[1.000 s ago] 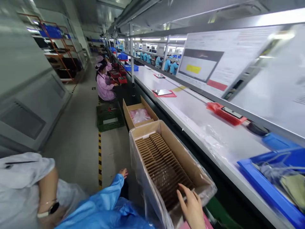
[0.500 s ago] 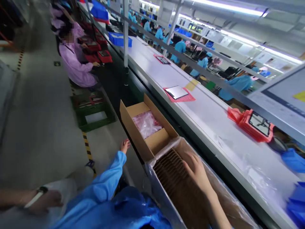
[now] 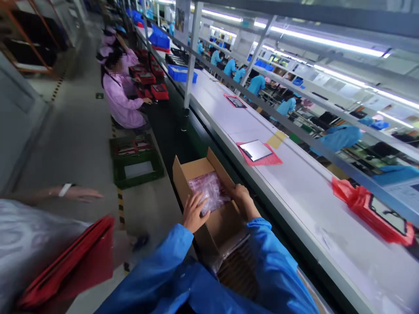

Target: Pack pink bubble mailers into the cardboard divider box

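Reaching into an open cardboard box (image 3: 212, 226) beside the conveyor table (image 3: 294, 192), both of the person's hands worked in the head view. The left hand (image 3: 194, 213) lay with fingers spread and loose on the clear plastic bags (image 3: 209, 194) inside the box, touching them without a visible grasp. The right hand (image 3: 242, 198) curled over the box's far wall, fingers closed on its edge. On the table beyond lay a grey panel (image 3: 255, 149) on a red mat, and farther right a red tray (image 3: 376, 211). A co-worker's hand (image 3: 80, 193) hovered at far left, above a red folder (image 3: 75, 261)
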{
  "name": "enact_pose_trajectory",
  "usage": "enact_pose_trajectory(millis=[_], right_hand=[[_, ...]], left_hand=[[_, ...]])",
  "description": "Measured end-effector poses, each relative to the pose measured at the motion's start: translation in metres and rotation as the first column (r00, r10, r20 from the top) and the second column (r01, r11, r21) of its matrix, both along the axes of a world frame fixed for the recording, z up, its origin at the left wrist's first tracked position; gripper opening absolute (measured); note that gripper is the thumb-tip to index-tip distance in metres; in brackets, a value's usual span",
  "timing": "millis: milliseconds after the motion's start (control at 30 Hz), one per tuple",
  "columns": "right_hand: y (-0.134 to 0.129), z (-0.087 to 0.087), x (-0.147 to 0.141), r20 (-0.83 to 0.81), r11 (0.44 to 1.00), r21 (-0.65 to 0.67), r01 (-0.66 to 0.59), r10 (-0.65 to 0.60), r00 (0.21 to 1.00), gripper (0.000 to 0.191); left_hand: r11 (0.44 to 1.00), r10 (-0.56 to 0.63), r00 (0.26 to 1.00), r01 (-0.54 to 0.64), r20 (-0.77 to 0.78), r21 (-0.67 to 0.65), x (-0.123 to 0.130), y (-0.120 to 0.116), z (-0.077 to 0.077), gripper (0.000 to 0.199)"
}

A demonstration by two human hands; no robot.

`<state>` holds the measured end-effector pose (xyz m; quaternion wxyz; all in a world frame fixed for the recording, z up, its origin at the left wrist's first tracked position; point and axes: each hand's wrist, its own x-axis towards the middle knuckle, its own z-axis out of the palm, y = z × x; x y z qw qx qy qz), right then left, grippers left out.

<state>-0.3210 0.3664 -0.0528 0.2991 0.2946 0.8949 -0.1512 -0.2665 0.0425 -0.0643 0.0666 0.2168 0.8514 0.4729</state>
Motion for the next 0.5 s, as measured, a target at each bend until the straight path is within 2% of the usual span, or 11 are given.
enact_pose_trajectory(millis=[33,67,100,133,200,233,267,300,367,433,500], right_hand=[[0.003,-0.003,0.002,0.002,1.0,-0.009,-0.009,0.009,1.0,0.055],[0.005,-0.005,0.004,-0.003,1.0,-0.022,-0.01,0.01,1.0,0.055],[0.007,-0.008,0.008,-0.012,0.999,-0.035,-0.003,0.002,1.0,0.054],[0.008,-0.01,0.01,-0.022,0.999,-0.046,0.008,-0.009,1.0,0.053],[0.01,-0.015,0.013,-0.048,0.997,-0.062,0.038,-0.041,0.998,0.051],[0.01,-0.018,0.014,-0.062,0.996,-0.067,0.05,-0.054,0.997,0.051],[0.011,-0.02,0.014,-0.073,0.996,-0.072,0.061,-0.066,0.995,0.05],[0.012,-0.021,0.014,-0.081,0.995,-0.077,0.066,-0.073,0.994,0.049],[0.014,-0.023,0.013,-0.092,0.994,-0.093,0.065,-0.073,0.993,0.048],[0.016,-0.024,0.013,-0.1,0.992,-0.112,0.051,-0.063,0.993,0.048],[0.02,-0.023,0.013,-0.104,0.991,-0.129,0.035,-0.048,0.993,0.048]], left_hand=[[0.997,-0.062,0.998,0.061,-0.015,-0.055,-0.001,0.002,0.0,0.033],[0.993,-0.071,0.997,0.07,-0.014,-0.091,-0.001,0.003,-0.003,0.027],[0.994,-0.03,0.999,0.028,-0.016,-0.109,0.0,0.003,-0.008,0.033],[0.993,0.038,0.999,-0.041,-0.028,-0.114,0.002,0.004,-0.014,0.05],[0.977,0.194,0.981,-0.193,-0.002,-0.089,0.007,0.007,-0.022,0.095],[0.961,0.27,0.96,-0.263,0.072,-0.088,0.01,0.01,-0.024,0.114],[0.946,0.322,0.928,-0.308,0.187,-0.098,0.014,0.012,-0.023,0.123],[0.937,0.349,0.882,-0.332,0.317,-0.106,0.018,0.015,-0.022,0.125],[0.935,0.334,0.794,-0.348,0.508,-0.069,0.028,0.018,-0.018,0.116],[0.92,0.326,0.746,-0.391,0.58,-0.014,0.041,0.019,-0.018,0.097],[0.923,0.303,0.723,-0.384,0.621,-0.002,0.058,0.018,-0.024,0.095]])
